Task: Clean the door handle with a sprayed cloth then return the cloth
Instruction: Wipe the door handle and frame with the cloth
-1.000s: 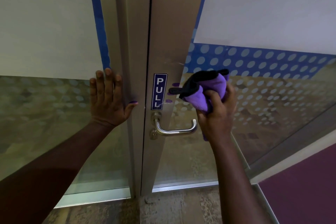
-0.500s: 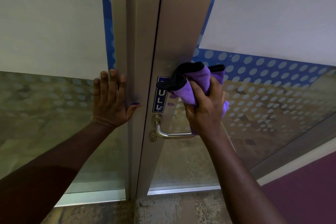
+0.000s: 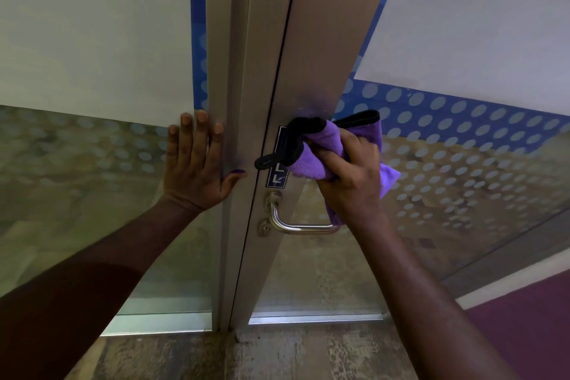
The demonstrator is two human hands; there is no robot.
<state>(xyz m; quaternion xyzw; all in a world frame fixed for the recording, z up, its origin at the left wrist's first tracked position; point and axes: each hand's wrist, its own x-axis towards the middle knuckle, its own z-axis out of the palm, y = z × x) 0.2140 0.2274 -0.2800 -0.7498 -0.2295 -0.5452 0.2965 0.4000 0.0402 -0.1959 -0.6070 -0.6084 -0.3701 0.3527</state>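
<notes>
The right hand (image 3: 351, 176) has its fingers (image 3: 334, 160) clamped on the bunched purple cloth (image 3: 320, 151), pressed to the door frame just above the door handle (image 3: 296, 225) and covering part of the blue sign (image 3: 278, 177). Left of the handle, the left hand (image 3: 197, 163) lies flat, fingers spread, against the glass panel (image 3: 77, 179) and frame.

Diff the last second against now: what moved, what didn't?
The right hand carried the purple cloth leftward across the door stile, from beside the PULL sign to over its upper letters. Nothing was taken hold of or let go. The left hand stays flat on the frame; the door handle stays uncovered.
</notes>
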